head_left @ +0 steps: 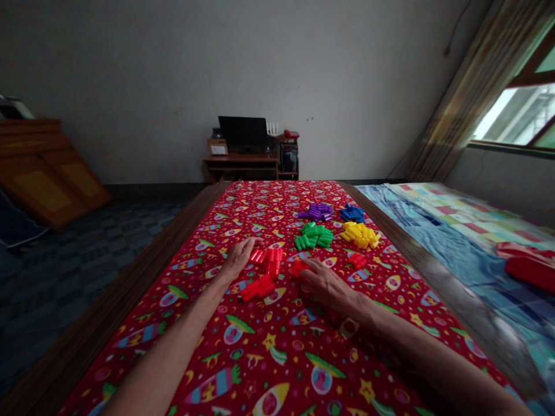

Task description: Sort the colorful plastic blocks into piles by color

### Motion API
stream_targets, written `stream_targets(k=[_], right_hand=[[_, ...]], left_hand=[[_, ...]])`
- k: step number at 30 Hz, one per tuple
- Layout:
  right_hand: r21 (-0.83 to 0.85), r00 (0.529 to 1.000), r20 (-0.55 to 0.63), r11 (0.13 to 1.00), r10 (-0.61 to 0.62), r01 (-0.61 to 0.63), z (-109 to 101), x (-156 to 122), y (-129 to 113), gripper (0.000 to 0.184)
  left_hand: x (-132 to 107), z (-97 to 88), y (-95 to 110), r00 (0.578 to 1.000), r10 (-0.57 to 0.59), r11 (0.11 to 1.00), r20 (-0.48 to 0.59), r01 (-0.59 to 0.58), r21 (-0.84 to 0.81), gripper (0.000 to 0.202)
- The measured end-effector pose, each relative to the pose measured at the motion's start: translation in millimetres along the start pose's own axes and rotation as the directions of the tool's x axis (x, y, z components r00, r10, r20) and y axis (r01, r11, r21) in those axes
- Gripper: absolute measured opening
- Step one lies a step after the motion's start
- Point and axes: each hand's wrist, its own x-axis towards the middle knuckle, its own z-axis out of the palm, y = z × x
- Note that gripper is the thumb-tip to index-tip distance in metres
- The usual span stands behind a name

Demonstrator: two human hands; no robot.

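Small glossy red plastic tube pieces lie in short rows in the middle of the cloth: an upright row [274, 263], a slanted row [258, 286] nearer me, and a small row [259, 256] on the left. My left hand [238, 255] rests beside that left row, its fingers stretched out toward the far side. To the right of the rows, my right hand [324, 281] has its fingers closed around a few red tube pieces [297, 268] on the cloth. Another small red group [358, 260] lies farther right.
Purple [318, 212], blue [352, 213], green [314, 236] and yellow [361, 234] piles of similar pieces lie on the far right of the red patterned cloth [243, 358]. A bed [468, 248] adjoins the table's right edge. A computer desk [240, 158] stands beyond.
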Motion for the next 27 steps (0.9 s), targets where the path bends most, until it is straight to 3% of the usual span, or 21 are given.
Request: stream_targets(k=[5, 8, 12, 16, 20, 23, 27], right_hand=[[0.189, 0.993, -0.012, 0.976, 0.113, -0.109, -31.1, -16.3, 11.9, 0.024], [0.126, 0.976, -0.058, 0.972, 0.209, -0.201, -42.0, -30.5, 24.3, 0.029], [-0.083, 0.947, -0.140, 0.949, 0.290, -0.303, -54.5, -42.5, 41.1, 0.025], [-0.053, 0.946, -0.250, 0.972, 0.209, -0.229, -49.8, -26.6, 33.0, 0.025], [-0.039, 0.998, -0.004, 0.997, 0.068, -0.068, -15.5, 9.8, 8.4, 0.034], [-0.148, 0.982, 0.160, 0.986, 0.099, -0.076, 5.9, 24.0, 1.3, 0.043], [-0.285, 0.966, 0.106, 0.938, 0.234, -0.196, -1.3, 5.9, 18.5, 0.037]], left_hand=[[1.2, 0.1, 0.2, 1.000, 0.012, 1.000, -0.011, -0.012, 0.005, 0.057], [-0.7, 0.0, 5.9, 1.000, 0.005, 1.000, -0.022, -0.005, 0.025, 0.058], [-2.3, -0.1, 11.7, 1.000, -0.012, 1.000, -0.005, 0.012, 0.012, 0.059], [-0.7, 0.2, 7.7, 1.000, -0.020, 1.000, -0.001, 0.020, 0.022, 0.059], [0.3, 0.0, 2.8, 1.000, -0.017, 0.999, 0.000, 0.016, 0.035, 0.058], [0.3, -0.1, 3.4, 1.000, -0.024, 1.000, 0.002, 0.024, 0.015, 0.059], [1.5, 0.8, 5.9, 1.000, -0.025, 1.000, 0.010, 0.025, 0.004, 0.059]])
